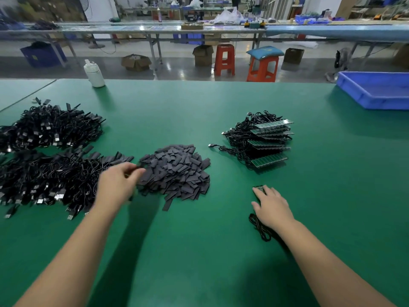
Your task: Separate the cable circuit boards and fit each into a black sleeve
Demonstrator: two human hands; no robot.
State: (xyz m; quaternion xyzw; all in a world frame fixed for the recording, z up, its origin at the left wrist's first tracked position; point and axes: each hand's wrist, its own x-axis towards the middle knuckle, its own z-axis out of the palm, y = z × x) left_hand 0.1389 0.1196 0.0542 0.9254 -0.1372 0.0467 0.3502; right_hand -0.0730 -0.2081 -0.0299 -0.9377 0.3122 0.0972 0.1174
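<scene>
A heap of flat black sleeves (177, 171) lies mid-table. My left hand (119, 185) reaches over its left edge, fingers curled and pinching one black sleeve (139, 166). To the right stands a stack of green circuit board panels with black cables (263, 140). My right hand (273, 206) rests near the table front, fingers holding a single small circuit board (259, 188) whose black cable (261, 229) trails beside my wrist. Two large piles of sleeved cables (48, 156) fill the left side.
A white bottle (94, 73) stands at the far left edge of the green table (199, 251). A blue plastic tray (376, 89) sits at the far right corner. One loose sleeve (167, 204) lies in front of the heap.
</scene>
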